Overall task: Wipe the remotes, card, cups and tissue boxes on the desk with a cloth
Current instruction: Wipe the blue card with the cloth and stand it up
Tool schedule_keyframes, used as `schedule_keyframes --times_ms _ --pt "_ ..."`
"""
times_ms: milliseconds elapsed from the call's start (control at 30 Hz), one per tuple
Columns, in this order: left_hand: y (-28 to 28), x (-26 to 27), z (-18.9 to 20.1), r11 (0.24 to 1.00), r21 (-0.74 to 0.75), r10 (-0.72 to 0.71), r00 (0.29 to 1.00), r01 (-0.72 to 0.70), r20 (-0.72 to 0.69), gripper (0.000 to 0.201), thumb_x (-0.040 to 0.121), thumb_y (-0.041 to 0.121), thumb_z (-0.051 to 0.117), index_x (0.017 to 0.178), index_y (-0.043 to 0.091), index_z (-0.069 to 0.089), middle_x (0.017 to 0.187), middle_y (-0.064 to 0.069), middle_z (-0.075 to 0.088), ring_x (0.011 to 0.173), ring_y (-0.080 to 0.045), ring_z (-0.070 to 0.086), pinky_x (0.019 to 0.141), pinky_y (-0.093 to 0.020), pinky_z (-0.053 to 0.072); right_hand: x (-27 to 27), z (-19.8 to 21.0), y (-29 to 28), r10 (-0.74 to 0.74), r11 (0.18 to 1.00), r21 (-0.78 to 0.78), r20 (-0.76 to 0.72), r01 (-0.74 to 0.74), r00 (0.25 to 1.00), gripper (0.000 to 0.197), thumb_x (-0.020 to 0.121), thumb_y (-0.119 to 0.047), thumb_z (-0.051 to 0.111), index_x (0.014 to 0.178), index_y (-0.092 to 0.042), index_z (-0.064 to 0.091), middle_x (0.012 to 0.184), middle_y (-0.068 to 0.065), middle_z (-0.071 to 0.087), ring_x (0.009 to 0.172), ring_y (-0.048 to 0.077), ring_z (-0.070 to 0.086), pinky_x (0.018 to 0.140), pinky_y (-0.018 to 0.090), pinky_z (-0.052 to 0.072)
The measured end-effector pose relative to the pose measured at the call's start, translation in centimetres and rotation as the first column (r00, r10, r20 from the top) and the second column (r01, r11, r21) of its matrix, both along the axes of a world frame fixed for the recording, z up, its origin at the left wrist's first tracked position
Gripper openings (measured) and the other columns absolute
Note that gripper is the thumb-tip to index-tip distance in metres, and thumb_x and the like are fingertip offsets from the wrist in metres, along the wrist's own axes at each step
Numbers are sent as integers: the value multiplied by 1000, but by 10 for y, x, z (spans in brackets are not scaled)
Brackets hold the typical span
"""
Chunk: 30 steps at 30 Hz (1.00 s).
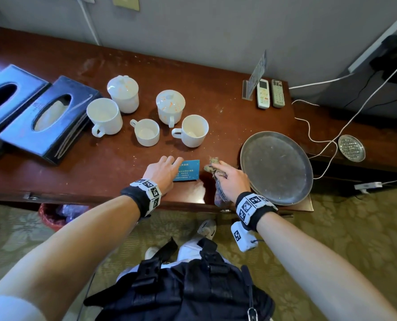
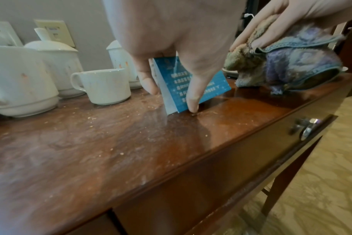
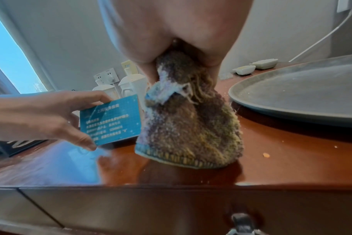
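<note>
Card in one hand, cloth in the other, at the near edge of the desk.

From above, the left hand [image 1: 162, 172] pinches the blue card [image 1: 188, 170] near the desk [image 1: 104, 163] edge; the right hand [image 1: 233, 179] grasps the bunched cloth [image 1: 216, 166] just right of it, beside the grey plate [image 1: 276, 167]. Five cups [image 1: 146, 132] stand farther back, two tissue boxes [image 1: 46, 117] far left, two remotes [image 1: 270, 93] far right. The left wrist view shows the card tilted up on its lower edge, thumb in front, fingers [image 2: 149, 82] behind. The right wrist view shows the cloth's lower edge touching the desk, close beside the card.
</note>
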<state>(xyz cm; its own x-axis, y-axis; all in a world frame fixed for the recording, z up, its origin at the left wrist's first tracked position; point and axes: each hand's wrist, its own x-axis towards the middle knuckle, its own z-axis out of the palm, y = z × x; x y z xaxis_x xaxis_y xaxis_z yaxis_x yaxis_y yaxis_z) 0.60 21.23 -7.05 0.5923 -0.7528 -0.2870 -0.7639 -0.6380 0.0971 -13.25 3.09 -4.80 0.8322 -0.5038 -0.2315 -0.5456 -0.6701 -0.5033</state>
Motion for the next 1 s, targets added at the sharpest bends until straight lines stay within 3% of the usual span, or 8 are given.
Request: schedule_keyframes --times_ms 100,233,367,633,767,1000 --pt "3 1 -2 999 -30 -14 1000 13 -12 55 96 18 57 143 22 30 126 -3 54 114 -23 49 69 -34 48 -4 -3 5 6 1000 19 -16 -5 1000 38 98 -22 53 129 -41 61 147 -10 48 131 19 50 113 30 33" --pt "5 1 1 992 -107 48 987 -65 -153 44 102 31 46 145 25 36 130 -3 57 119 -24 51 81 -40 51 -7 -5 9 -2 1000 22 -27 2 1000 38 98 -23 52 129 -43 61 147 -10 48 131 18 50 113 30 35" --pt "10 -1 3 962 -193 133 953 -190 -273 38 102 37 46 139 28 49 132 -2 61 115 -23 58 87 -39 53 -6 -2 10 -2 1000 30 -5 2 1000 38 98 -22 53 129 -41 61 147 -8 49 131 19 50 114 32 34" --pt "20 -2 3 928 -214 197 890 -304 -411 35 102 37 49 135 32 60 125 -5 68 106 -25 64 88 -35 55 1 18 5 -3 1000 6 -4 3 1000 34 98 -25 54 127 -41 62 145 -7 51 131 19 49 114 31 33" --pt "10 -1 20 908 -283 163 882 -309 -442 33 100 38 52 132 34 63 125 0 68 104 -20 65 88 -34 55 1 36 -3 -14 1000 -12 16 14 1000 33 98 -28 55 127 -43 62 143 -7 53 129 24 52 113 37 37" --pt "-35 4 69 895 -389 50 914 -220 -403 32 100 38 54 129 34 64 119 0 70 101 -19 65 86 -34 55 2 73 -45 -113 992 -46 123 119 986 36 96 -25 59 129 -40 61 136 -5 60 123 24 56 108 36 42"
